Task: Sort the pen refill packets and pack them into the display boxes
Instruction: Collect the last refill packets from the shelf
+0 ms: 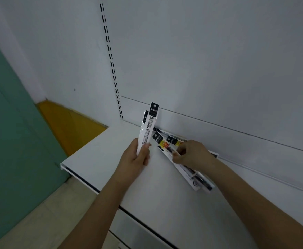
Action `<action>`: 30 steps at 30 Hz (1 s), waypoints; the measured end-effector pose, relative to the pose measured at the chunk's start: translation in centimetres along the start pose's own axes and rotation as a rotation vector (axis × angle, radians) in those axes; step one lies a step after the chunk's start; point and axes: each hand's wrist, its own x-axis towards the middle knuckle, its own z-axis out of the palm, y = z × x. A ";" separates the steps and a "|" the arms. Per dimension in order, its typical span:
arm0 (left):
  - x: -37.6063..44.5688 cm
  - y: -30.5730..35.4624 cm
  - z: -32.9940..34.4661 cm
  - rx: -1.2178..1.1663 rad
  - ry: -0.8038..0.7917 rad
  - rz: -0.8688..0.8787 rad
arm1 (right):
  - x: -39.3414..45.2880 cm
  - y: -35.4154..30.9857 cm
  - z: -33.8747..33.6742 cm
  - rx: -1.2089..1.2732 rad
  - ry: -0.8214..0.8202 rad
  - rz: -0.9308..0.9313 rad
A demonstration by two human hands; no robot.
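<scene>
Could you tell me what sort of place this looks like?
Probably a shop: a white retail shelf under a slotted upright, with hang-tab refill packets lying on it and more held in the left hand.

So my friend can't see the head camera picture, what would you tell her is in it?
A person's left hand holds a few long white plastic refill packets with black tops upright over a white metal shelf. The right hand pinches one packet in a loose pile of similar packets with yellow labels lying against the white back panel.
</scene>
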 end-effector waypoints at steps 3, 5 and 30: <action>0.1 -0.4 0.0 -0.119 -0.044 0.051 | -0.3 -0.4 -0.1 0.188 0.025 -0.054; 0.1 -0.5 -0.1 -0.178 -0.070 0.059 | -0.5 -1.1 -0.2 0.386 0.123 -0.101; 1.0 -0.8 -0.3 -0.213 0.061 -0.051 | 0.6 1.2 0.7 -0.459 0.269 -0.053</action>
